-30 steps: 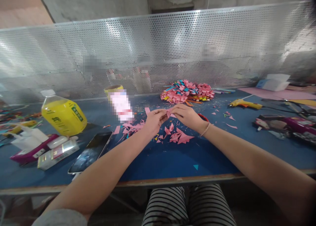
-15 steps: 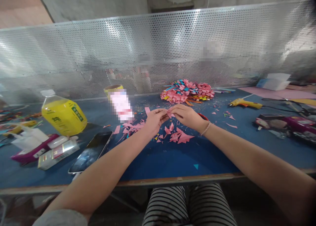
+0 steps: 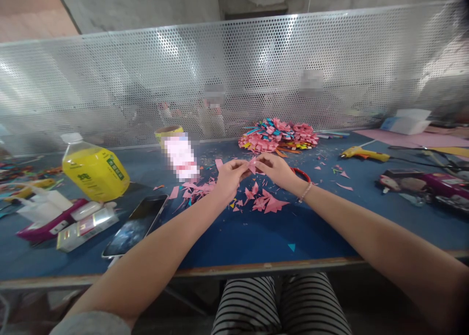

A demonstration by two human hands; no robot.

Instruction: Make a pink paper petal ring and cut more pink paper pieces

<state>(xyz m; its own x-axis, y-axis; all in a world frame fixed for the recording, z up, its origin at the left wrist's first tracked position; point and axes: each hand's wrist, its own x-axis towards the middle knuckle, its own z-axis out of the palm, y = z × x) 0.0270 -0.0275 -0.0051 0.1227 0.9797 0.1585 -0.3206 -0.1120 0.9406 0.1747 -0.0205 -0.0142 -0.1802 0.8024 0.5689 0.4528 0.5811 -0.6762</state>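
Note:
Over the middle of the blue table, my left hand (image 3: 231,177) and my right hand (image 3: 277,171) pinch a small piece of pink paper (image 3: 252,166) between them, fingertips nearly touching. Just below it on the table lie cut pink paper pieces (image 3: 270,202) with pointed edges. More pink scraps (image 3: 200,189) are heaped to the left of my left hand. A red loop, perhaps a scissors handle (image 3: 302,173), shows partly behind my right wrist; the rest of it is hidden.
Behind my hands sits a pile of pink, blue and yellow paper pieces (image 3: 276,135) before a perforated metal screen (image 3: 234,76). At left are a jug of yellow liquid (image 3: 95,171), a phone (image 3: 135,225), a box (image 3: 87,227) and tissues (image 3: 44,218). A yellow glue gun (image 3: 364,154) lies right.
My right hand has shifted slightly, its fingers turned so more of the pink paper shows. More of the red loop is visible. My left hand has barely moved.

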